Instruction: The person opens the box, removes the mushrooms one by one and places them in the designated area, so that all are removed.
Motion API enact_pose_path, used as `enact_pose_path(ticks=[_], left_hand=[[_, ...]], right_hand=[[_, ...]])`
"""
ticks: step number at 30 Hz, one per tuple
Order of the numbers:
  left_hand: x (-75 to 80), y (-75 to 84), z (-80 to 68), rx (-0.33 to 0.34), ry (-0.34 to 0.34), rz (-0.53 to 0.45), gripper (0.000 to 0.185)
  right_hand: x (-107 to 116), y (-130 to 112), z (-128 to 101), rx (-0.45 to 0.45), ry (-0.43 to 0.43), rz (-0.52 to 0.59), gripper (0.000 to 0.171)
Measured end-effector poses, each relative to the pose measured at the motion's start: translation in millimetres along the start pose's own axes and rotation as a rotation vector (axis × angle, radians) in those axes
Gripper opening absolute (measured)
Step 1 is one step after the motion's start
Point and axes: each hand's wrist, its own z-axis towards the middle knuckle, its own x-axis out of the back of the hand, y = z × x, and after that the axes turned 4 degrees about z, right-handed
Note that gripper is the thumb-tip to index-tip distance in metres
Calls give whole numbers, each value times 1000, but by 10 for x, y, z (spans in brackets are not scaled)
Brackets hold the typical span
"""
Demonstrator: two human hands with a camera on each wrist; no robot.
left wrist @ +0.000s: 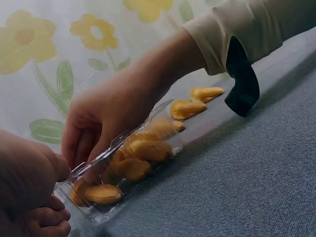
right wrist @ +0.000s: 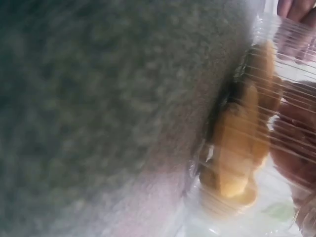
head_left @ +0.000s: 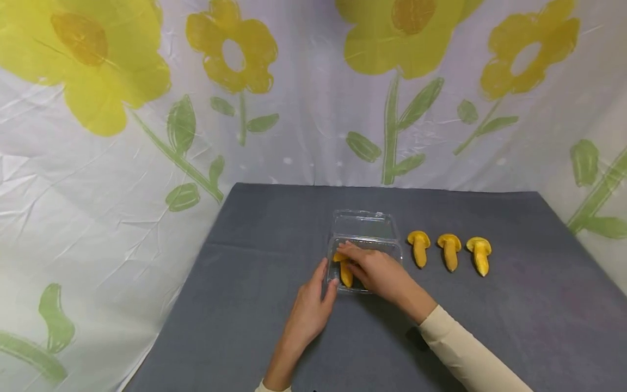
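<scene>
Head view: clear plastic clamshell box sat mid-table on grey cloth, lid thrown back; right hand reached into tray, fingers loosely bent over a yellow toy mushroom, grip hidden so cannot tell whether pinched or just touched; left hand steadied near-left corner with straightish fingers, and three more mushrooms lay in a row just right of box. Left wrist view: several yellow pieces seen through tray wall, right-hand fingers dipped at the near end, left hand touching the rim. Right wrist view: blurred, mushroom pressed against ribbed wall beside cloth; judged best to keep the corner held firmly and lay each piece flat alongside the others, so that the light tray neither slid nor tipped.
</scene>
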Motion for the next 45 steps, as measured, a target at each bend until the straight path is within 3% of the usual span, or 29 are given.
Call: enact_pose_path(ticks=[11, 22, 29, 35, 41, 45], left_hand=[[14, 16, 33, -17, -28, 26, 58], [52, -17, 46, -17, -40, 44, 58], [43, -16, 59, 10, -62, 10, 60], [35, -13, 52, 1, -48, 24, 61], [34, 19, 65, -6, -25, 33, 60], [23, 29, 51, -1, -24, 31, 60]], right_hand=[[-40, -39, 24, -25, 4, -133, 38], [-111, -59, 79, -39, -21, -85, 32], [-93, -65, 87, -47, -2, -122, 31], [-78, -61, 93, -54, -21, -142, 34], [-48, -27, 130, -4, -29, -195, 40], [12, -27, 99, 18, -27, -151, 48]])
